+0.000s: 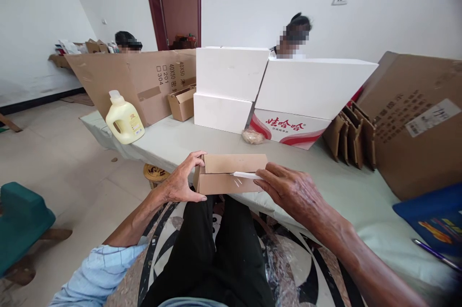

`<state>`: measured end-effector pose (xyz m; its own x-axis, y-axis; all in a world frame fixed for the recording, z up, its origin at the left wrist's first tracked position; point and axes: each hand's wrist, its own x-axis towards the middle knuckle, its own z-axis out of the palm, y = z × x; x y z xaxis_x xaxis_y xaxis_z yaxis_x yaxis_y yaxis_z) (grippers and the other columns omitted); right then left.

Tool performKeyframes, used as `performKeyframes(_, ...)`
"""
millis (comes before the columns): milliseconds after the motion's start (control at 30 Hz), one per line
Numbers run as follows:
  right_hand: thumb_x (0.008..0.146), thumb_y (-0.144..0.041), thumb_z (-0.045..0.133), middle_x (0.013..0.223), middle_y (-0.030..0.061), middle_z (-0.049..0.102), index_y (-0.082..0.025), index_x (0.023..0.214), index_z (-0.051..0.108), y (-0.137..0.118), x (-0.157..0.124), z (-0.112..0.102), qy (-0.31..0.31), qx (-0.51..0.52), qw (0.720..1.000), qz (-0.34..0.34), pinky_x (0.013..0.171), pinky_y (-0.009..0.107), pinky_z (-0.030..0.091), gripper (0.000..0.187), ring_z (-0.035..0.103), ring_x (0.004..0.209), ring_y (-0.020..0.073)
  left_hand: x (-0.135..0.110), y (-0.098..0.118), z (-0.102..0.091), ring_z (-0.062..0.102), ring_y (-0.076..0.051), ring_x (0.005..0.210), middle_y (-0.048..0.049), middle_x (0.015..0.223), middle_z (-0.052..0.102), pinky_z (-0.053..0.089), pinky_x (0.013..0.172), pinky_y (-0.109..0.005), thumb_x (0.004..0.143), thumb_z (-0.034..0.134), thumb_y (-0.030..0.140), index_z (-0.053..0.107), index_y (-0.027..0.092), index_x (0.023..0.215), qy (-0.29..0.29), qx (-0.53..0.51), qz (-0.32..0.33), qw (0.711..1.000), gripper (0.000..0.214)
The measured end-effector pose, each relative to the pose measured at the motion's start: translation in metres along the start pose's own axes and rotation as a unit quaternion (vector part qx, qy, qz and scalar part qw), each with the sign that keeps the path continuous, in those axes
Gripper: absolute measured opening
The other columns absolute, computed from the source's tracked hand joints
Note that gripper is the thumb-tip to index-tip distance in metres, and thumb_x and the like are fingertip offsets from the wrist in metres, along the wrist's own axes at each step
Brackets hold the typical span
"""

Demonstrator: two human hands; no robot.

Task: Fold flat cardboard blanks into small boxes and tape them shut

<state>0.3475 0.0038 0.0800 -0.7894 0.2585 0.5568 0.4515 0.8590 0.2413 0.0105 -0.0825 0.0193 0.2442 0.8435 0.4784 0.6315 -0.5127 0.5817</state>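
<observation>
A small brown cardboard box (220, 185) lies at the table's front edge, with a lengthwise gap between its two top flaps. My left hand (184, 178) grips the box's left end, fingers on the far side and thumb on the near side. In my right hand (283, 183), a slim white pointed tool (245, 175) is pinched between thumb and fingers. Its tip rests at the gap between the flaps; whether it is inside the gap I cannot tell. The box's right end is partly hidden behind my right hand.
White boxes (231, 73) stand stacked at the back, beside a red-and-white printed carton (288, 129). A yellow jug (124, 119) and a small open carton (183, 104) stand left. Folded cardboard pieces (352, 136) and a blue package (433, 220) are right. Two people sit behind.
</observation>
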Motion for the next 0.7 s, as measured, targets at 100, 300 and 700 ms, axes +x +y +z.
performKeyframes(100, 0.123, -0.038, 0.035, 0.078, 0.0029, 0.061, -0.022, 0.085, 0.066, 0.005, 0.002, -0.005, -0.016, -0.02, 1.0, -0.001, 0.059, 0.036, 0.027, 0.051, 0.055, 0.06, 0.0162, 0.0, -0.001, 0.001, 0.051, -0.038, 0.155, -0.0216, 0.165, 0.046, 0.049, 0.121, -0.05, 0.063, 0.097, 0.018, 0.05, 0.025, 0.125, -0.002, 0.003, 0.002, 1.0, 0.077)
performKeyframes(300, 0.121, -0.05, 0.034, 0.08, 0.0047, 0.067, -0.024, 0.089, 0.071, 0.049, -0.031, -0.014, -0.043, -0.02, 0.998, 0.048, 0.055, 0.037, 0.025, 0.056, 0.057, 0.06, 0.0177, -0.007, -0.015, 0.005, 0.052, -0.037, 0.152, -0.0192, 0.161, 0.049, 0.05, 0.121, -0.049, 0.064, 0.095, 0.02, 0.053, 0.024, 0.127, 0.024, -0.012, -0.004, 1.0, 0.075)
performKeyframes(700, 0.108, -0.075, 0.035, 0.09, 0.0157, 0.075, -0.025, 0.091, 0.071, 0.094, -0.183, 0.123, 0.036, 0.05, 0.942, 0.331, 0.079, 0.05, 0.055, 0.064, 0.069, 0.085, 0.0355, -0.01, -0.02, 0.002, 0.051, -0.039, 0.154, -0.0197, 0.167, 0.046, 0.05, 0.123, -0.054, 0.067, 0.097, 0.026, 0.053, 0.024, 0.142, 0.022, -0.014, 0.02, 0.999, 0.087)
